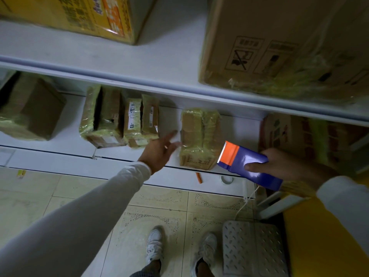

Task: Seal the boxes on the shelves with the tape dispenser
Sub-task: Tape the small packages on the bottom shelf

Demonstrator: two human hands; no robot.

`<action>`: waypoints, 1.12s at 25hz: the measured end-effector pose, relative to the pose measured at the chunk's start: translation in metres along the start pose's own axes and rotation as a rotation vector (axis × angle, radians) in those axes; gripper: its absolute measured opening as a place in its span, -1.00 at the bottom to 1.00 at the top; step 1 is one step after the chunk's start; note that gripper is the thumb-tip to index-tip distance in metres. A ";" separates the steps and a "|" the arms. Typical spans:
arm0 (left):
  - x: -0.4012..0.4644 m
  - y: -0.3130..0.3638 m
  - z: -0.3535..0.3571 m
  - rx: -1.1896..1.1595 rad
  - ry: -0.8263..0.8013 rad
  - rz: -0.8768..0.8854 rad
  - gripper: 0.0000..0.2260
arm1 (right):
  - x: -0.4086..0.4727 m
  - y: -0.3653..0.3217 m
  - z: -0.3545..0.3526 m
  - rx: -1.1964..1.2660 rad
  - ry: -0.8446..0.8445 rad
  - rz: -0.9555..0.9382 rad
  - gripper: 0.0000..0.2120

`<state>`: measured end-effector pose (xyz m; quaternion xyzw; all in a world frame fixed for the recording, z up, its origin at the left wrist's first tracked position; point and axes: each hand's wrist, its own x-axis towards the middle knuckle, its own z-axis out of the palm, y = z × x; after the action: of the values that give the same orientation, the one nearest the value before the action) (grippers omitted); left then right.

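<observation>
1. While the right hand (283,166) grips the tape dispenser (249,164) just right of the taped box (199,138), that box sits on the lower shelf (60,144).
2. Left hand (159,150), fingers spread and holding nothing, reaches just left of the box.

The lower white shelf (60,144) carries tape-wrapped boxes (199,136); the upper shelf (139,62) holds a yellow carton (79,15) left, brown carton (279,43) right.

Sleeves: long, light grey-white knit (83,206), reaching both wrists
Trousers: dark (only the hems show)
Shoes: white lace-up trainers (154,244), scuffed
</observation>
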<state>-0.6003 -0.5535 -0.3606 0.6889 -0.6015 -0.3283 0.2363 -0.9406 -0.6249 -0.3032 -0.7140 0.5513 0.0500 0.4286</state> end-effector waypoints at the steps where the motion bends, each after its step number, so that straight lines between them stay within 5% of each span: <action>1: -0.002 0.003 0.002 0.020 -0.062 0.118 -0.46 | 0.001 -0.001 0.002 -0.018 -0.007 -0.008 -0.57; 4: 0.004 0.002 0.006 0.152 -0.107 0.258 -0.50 | 0.005 -0.003 0.005 -0.033 -0.001 -0.012 -0.56; 9: 0.009 -0.006 0.005 0.179 -0.096 0.213 -0.53 | 0.005 -0.012 0.015 0.057 -0.042 -0.024 -0.64; 13: 0.006 -0.008 -0.021 0.685 -0.009 0.226 -0.36 | 0.005 -0.032 0.029 0.103 -0.046 -0.056 -0.66; 15: 0.006 0.001 -0.023 0.677 0.044 0.388 -0.31 | 0.011 -0.042 0.036 0.071 -0.050 -0.051 -0.62; 18: 0.020 0.016 -0.002 0.664 -0.137 0.619 -0.33 | 0.011 -0.046 0.041 0.070 -0.049 -0.049 -0.62; 28: 0.033 0.018 0.019 0.513 -0.064 0.606 -0.56 | -0.029 -0.034 0.027 -0.040 0.021 -0.042 -0.56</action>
<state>-0.6242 -0.5872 -0.3661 0.5061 -0.8471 -0.1044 0.1239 -0.9131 -0.5845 -0.2849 -0.7343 0.5394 0.0446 0.4096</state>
